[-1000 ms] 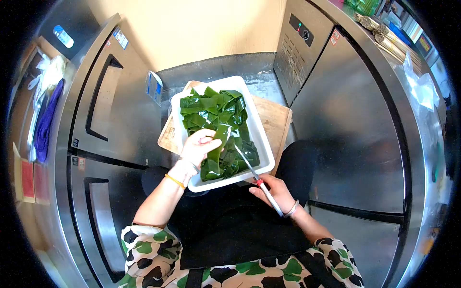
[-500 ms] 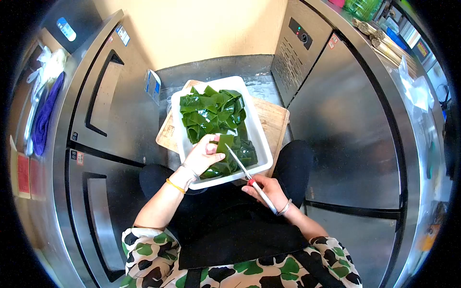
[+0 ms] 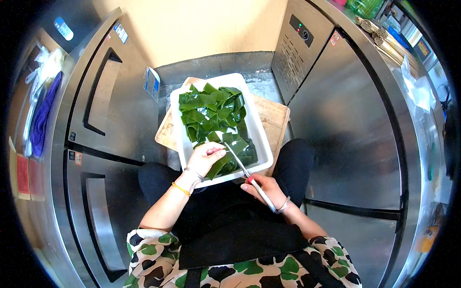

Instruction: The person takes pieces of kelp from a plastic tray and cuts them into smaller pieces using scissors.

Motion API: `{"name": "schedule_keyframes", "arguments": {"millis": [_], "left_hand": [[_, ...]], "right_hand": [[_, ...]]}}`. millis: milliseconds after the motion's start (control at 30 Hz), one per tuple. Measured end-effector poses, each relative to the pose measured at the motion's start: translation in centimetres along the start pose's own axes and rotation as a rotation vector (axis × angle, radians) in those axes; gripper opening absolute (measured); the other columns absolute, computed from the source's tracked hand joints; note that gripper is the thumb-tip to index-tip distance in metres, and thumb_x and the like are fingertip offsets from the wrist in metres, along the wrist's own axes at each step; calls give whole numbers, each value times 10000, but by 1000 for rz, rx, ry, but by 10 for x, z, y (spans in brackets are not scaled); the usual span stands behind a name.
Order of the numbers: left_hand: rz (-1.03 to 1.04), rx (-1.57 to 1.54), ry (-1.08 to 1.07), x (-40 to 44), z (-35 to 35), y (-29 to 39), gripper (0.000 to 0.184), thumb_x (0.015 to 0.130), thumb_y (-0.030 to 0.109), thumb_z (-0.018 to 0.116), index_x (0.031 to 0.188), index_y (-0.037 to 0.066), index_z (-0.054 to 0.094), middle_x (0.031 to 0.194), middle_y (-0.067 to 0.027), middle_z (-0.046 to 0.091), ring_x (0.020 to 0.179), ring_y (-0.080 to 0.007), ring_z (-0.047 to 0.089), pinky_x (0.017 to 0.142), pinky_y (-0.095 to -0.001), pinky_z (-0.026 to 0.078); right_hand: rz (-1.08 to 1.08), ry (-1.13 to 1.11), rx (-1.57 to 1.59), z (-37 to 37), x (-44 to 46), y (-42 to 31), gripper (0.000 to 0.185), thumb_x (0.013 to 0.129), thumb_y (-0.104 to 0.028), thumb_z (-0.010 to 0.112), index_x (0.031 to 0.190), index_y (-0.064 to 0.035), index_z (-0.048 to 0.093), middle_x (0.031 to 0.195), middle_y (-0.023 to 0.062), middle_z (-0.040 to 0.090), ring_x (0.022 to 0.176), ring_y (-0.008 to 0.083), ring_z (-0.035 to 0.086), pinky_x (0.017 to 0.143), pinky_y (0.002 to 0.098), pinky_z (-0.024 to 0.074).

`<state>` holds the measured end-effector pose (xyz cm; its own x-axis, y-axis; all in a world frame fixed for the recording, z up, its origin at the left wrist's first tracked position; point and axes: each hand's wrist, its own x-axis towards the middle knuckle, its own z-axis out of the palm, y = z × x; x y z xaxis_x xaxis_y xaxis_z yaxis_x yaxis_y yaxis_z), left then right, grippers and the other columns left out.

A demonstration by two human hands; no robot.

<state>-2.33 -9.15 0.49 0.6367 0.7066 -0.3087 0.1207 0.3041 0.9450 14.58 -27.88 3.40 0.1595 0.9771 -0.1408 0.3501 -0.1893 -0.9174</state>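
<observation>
My left hand (image 3: 208, 156) is closed in a pinch on a green kelp strip (image 3: 220, 167), at the near left part of a white tray (image 3: 261, 144). My right hand (image 3: 267, 188) grips what look like long, slim scissors (image 3: 238, 162), with a red part by the fingers and a pale handle running back toward the wrist. Their tip is close to my left fingertips, over the kelp. Flat, glossy cut kelp pieces (image 3: 211, 108) are heaped in the far half of the tray, and darker kelp (image 3: 248, 152) lies in the near right part.
The tray sits on a wooden board (image 3: 272, 117) between my knees. Steel cabinets (image 3: 353, 120) stand close on both sides. Bundled sticks (image 3: 384, 41) and a plastic bag (image 3: 417, 91) are on the right counter; a purple cloth (image 3: 45, 115) hangs at the left.
The kelp piece held upright between my left thumb and fingers has left that grip; a flat piece now lies just beyond the scissor tip. My left hand has shifted slightly right.
</observation>
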Motion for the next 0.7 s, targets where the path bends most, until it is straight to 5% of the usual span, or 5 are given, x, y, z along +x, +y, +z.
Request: {"name": "schedule_keyframes", "arguments": {"millis": [200,400,700], "left_hand": [[-44,71,-13,-11,11,17,95,879,42,657,963,2,646,866,-29,683,794,-76,621,742,-205,496],[50,512,-4,-20,14,38,83,828,62,709,874,0,678,807,-39,700,745,-80,630,698,-235,506],[130,406,-39,-17,-1,29,76,866,84,674,871,33,617,774,10,627,731,-68,579,642,-231,495]], "right_hand": [[-7,1,-3,2,2,-2,406,844,-428,691,870,-32,604,640,143,575,555,226,561,569,332,475],[20,-27,-107,0,-2,-5,411,832,-426,703,849,-22,627,616,156,584,535,264,588,549,341,484],[26,9,-64,11,-7,9,331,825,-347,734,837,-34,628,591,119,568,502,182,539,519,304,468]]}}
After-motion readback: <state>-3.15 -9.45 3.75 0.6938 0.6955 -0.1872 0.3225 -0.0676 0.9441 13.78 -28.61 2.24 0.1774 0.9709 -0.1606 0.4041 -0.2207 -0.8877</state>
